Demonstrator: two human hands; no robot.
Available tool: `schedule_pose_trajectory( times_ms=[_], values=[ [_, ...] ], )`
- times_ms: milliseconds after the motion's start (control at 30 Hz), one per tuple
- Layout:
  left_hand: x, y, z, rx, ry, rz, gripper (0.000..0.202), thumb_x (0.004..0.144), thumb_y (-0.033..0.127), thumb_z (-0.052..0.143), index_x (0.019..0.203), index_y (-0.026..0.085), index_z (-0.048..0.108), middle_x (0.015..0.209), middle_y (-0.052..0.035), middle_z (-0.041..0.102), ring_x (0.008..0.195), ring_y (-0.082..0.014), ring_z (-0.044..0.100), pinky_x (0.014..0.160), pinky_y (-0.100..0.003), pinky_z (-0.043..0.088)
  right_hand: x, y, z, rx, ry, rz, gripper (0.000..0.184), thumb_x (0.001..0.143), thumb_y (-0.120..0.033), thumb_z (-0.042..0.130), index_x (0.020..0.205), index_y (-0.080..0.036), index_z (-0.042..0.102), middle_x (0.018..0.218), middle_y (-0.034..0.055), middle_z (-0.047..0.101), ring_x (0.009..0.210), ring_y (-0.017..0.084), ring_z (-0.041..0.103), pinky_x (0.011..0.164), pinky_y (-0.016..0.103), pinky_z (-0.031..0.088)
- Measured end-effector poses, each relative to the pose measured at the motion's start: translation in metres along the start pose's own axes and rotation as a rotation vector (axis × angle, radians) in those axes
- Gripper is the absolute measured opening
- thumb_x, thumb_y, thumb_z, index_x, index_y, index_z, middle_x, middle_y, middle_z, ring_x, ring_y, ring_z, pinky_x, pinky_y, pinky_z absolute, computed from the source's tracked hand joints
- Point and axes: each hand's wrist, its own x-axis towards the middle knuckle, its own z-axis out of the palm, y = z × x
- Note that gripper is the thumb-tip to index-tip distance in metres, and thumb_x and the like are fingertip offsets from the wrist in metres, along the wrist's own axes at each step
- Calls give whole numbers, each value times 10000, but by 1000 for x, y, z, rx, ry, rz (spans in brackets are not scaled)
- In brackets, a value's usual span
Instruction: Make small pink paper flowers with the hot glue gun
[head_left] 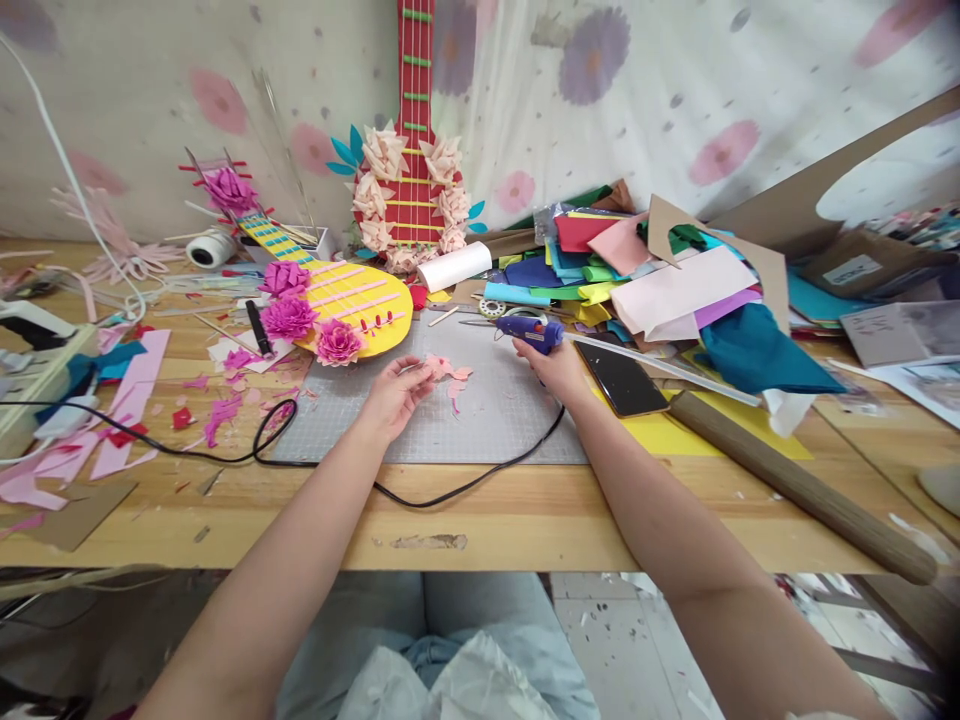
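My right hand [556, 368] is closed around a blue hot glue gun [529, 330], whose nozzle points left over the grey cutting mat [352, 425]. Between the fingertips of my left hand [395, 395] is a small pink paper piece [436, 367], pinched at its left side. More pink petal shapes [459, 378] lie by it on the mat. Behind my left hand rests a yellow paper instrument [375, 310] with magenta paper flowers [339, 341] along its near edge. A black cord [480, 488] loops from the glue gun across the table front.
A red paper instrument [416, 110] with pale flowers leans against the curtain. Coloured paper [675, 290] is heaped at the right, with a phone [621, 378] and a wooden stick [795, 480] nearer. Pink scraps [135, 400] and a power strip [56, 385] lie at the left.
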Motion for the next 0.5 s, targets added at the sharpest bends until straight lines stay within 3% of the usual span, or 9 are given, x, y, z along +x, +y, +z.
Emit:
schedule_pose_trajectory(
  times_ms=[133,267,367,433,500],
  values=[
    [4,-2,-1,-15,66,113,273,655,-37,687,736,145,501,707,-15,680,640,-94,673,566,-140,500,6,3,5,-286,152,9,418,644,-581,685,767,-188,616,672,63,616,717,238,601,618,317,436],
    [7,-2,-5,-8,107,130,271,656,-14,690,750,154,498,688,4,662,619,-86,652,549,-148,487,-3,-6,1,-475,63,45,458,687,-573,652,893,-168,592,845,120,640,817,276,611,669,354,457],
    [7,-1,-6,10,115,146,249,657,-4,687,743,152,512,683,17,646,586,-68,619,520,-147,462,-16,-17,-14,-735,97,-12,461,655,-499,695,926,-155,549,997,171,614,993,328,570,775,395,451],
    [7,-1,-6,16,118,144,248,651,-3,692,742,151,519,687,19,643,581,-62,606,518,-146,452,-25,-27,-24,-886,97,-41,416,642,-462,709,879,-170,531,1002,170,612,1029,344,546,802,416,435],
    [6,-1,-5,21,118,135,258,644,-4,699,750,152,523,694,17,647,588,-61,603,528,-148,449,-32,-35,-27,-901,-39,-48,353,661,-450,701,822,-197,516,891,118,634,896,301,583,743,397,436]
  ],
)
